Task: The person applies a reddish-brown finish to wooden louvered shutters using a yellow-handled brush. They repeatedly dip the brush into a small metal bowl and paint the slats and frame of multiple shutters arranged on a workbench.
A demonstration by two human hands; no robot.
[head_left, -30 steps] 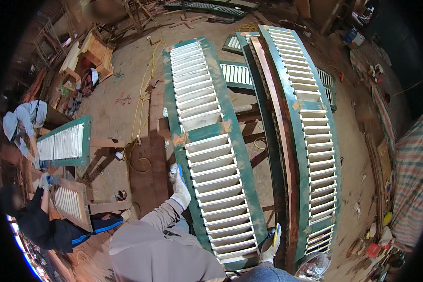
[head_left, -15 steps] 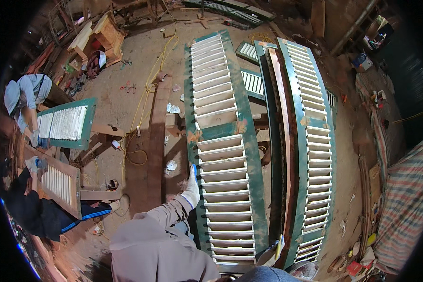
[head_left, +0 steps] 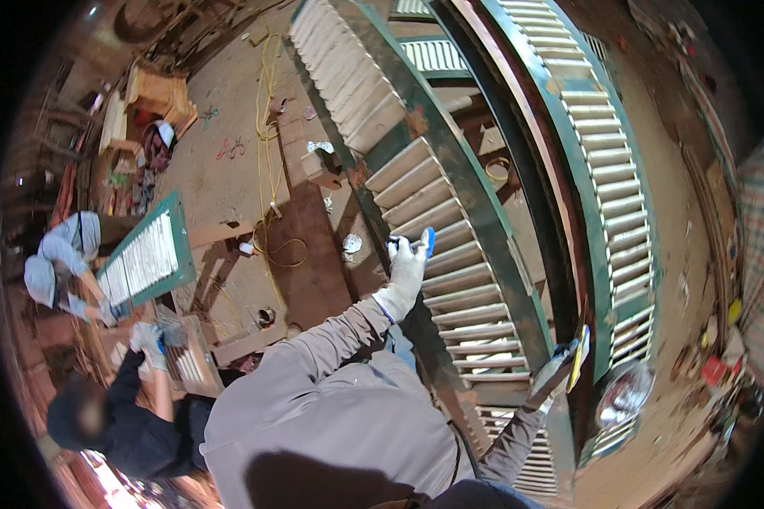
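My left hand [head_left: 406, 278], in a white glove showing blue at the fingers, is over the left edge and slats of a green-framed louvred shutter [head_left: 494, 250]. Its fingers look spread, and I see nothing held in them. Low on the right, my gloved right hand [head_left: 553, 377] is closed round a thin flat piece with a yellow face and blue edge [head_left: 579, 360]; its kind is unclear. That hand is beside the shutter's right edge. A second green shutter [head_left: 607, 187] with pale slats stands farther right, and a long dark timber frame [head_left: 539, 170] lies between the two.
A clear shiny plastic bag or bowl [head_left: 625, 394] is by the right shutter. Two co-workers at the left handle smaller shutters, one green-framed [head_left: 182, 242]. A yellow cord [head_left: 267, 144] and a wooden plank [head_left: 310, 229] lie on the floor. A wooden cabinet [head_left: 165, 97] stands far left.
The view has turned and shifted, so the shutters slant more. My left hand has moved from the shutter's left edge to over its slats. My right hand now shows more fully.
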